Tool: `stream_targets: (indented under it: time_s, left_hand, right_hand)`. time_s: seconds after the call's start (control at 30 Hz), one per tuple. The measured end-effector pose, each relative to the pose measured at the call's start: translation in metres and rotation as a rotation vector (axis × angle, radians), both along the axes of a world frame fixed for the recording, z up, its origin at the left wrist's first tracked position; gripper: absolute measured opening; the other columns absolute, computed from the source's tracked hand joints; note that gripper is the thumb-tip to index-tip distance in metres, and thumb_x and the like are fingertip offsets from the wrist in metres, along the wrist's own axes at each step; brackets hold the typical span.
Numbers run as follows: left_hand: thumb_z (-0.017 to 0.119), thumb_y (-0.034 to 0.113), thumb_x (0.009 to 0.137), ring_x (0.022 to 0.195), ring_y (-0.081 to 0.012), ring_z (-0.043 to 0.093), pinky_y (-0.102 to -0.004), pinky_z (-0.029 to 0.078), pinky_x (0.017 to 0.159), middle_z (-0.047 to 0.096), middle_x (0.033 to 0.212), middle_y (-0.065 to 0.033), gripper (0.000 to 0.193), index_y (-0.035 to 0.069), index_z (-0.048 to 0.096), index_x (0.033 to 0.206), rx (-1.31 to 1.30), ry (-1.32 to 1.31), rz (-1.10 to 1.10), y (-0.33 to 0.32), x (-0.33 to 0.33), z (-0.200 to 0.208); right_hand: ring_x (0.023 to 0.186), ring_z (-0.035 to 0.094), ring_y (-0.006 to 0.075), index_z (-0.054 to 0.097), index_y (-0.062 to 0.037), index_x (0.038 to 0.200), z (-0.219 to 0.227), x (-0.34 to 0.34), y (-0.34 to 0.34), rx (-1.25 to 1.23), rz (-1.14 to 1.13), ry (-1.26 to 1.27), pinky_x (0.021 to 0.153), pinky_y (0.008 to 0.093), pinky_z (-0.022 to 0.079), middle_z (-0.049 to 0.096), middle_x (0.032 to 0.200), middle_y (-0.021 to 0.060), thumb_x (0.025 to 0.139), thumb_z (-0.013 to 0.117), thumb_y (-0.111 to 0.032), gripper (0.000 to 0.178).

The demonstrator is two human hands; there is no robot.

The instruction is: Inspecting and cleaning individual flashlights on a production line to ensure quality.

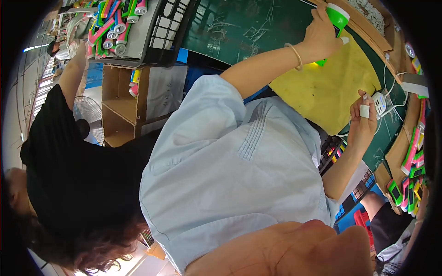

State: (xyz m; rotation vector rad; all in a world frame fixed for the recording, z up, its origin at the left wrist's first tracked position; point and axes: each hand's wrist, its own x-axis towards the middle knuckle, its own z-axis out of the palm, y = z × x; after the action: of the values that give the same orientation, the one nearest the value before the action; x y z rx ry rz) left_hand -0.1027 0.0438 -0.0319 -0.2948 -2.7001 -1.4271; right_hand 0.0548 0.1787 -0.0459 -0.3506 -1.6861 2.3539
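The left hand (pixel 321 37) is closed around a green-and-white flashlight (pixel 338 17) by a yellow cloth (pixel 328 89). The right hand (pixel 362 120) curls beside a power strip (pixel 379 104); whether it pinches anything is unclear.

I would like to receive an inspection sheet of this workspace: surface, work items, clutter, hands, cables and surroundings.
Surface: dark green tabletop with pale marks; yellow cloth on it.
Work items: one green flashlight, its wide end edged in white.
Clutter: heap of multicoloured flashlights at upper left; more flashlights at the right edge.
Hands: left hand grips the green flashlight; right hand, one finger wrapped in white, is near the white power strip; whether it holds anything is unclear.
Cables: white cables around the power strip.
Surroundings: co-worker in black, fan, cardboard box at left.
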Motion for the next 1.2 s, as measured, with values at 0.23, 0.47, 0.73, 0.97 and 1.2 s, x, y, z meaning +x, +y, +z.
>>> stream_targets:
  time_s: [0.23, 0.47, 0.73, 0.97, 1.2]
  left_hand:
    - [0.050, 0.010, 0.083, 0.094, -0.0392, 0.054, -0.0515, 0.040, 0.087, 0.053, 0.101, -0.0185, 0.029, 0.000, 0.044, 0.109, 1.353, -0.935, -0.646, -0.026, 0.001, -0.010]
    - [0.046, 0.021, 0.087, 0.076, -0.0226, 0.058, -0.0367, 0.049, 0.069, 0.055, 0.089, -0.0134, 0.026, 0.002, 0.044, 0.105, 1.015, -0.669, -0.420, -0.014, 0.047, 0.009]
    - [0.054, 0.027, 0.085, 0.069, -0.0194, 0.058, -0.0322, 0.049, 0.063, 0.057, 0.080, -0.0123, 0.035, 0.002, 0.042, 0.108, 1.136, -0.224, -0.673, -0.033, 0.045, 0.022]
    - [0.049, 0.046, 0.084, 0.070, -0.0211, 0.057, -0.0346, 0.049, 0.059, 0.055, 0.079, -0.0132, 0.049, 0.003, 0.041, 0.106, 1.485, -0.667, -0.447, -0.033, 0.060, 0.016]
    - [0.073, 0.022, 0.064, 0.090, -0.0295, 0.053, -0.0344, 0.043, 0.077, 0.056, 0.098, -0.0093, 0.047, 0.007, 0.053, 0.104, 0.492, 0.441, -0.916, -0.034, 0.083, 0.012]
  right_hand:
    - [0.073, 0.049, 0.0059, 0.062, 0.0010, 0.090, 0.021, -0.007, -0.015, 0.352, -0.062, -0.077, 0.066, 0.0179, 0.039, 0.060, 0.081, 0.0019, 0.079, 0.062, -0.006, 0.013]
    - [0.067, 0.054, 0.0211, 0.059, -0.0006, 0.082, 0.051, -0.033, -0.030, 1.353, -0.085, 0.414, 0.059, 0.0263, 0.042, 0.054, 0.071, 0.0090, 0.067, 0.056, 0.008, 0.018]
    - [0.071, 0.050, 0.0240, 0.057, -0.0034, 0.089, 0.072, 0.000, -0.041, 0.959, 0.395, 0.289, 0.060, 0.0291, 0.041, 0.048, 0.074, 0.0097, 0.068, 0.066, -0.007, 0.023]
    - [0.062, 0.046, 0.0214, 0.058, -0.0012, 0.090, 0.004, 0.028, -0.035, 1.209, 0.284, 0.831, 0.053, 0.0321, 0.038, 0.048, 0.073, 0.0053, 0.059, 0.068, -0.004, 0.032]
    - [0.084, 0.052, 0.0145, 0.054, 0.0000, 0.099, -0.038, 0.012, -0.032, 0.580, 0.172, 0.248, 0.071, 0.0240, 0.042, 0.051, 0.092, 0.0046, 0.073, 0.064, -0.016, 0.033]
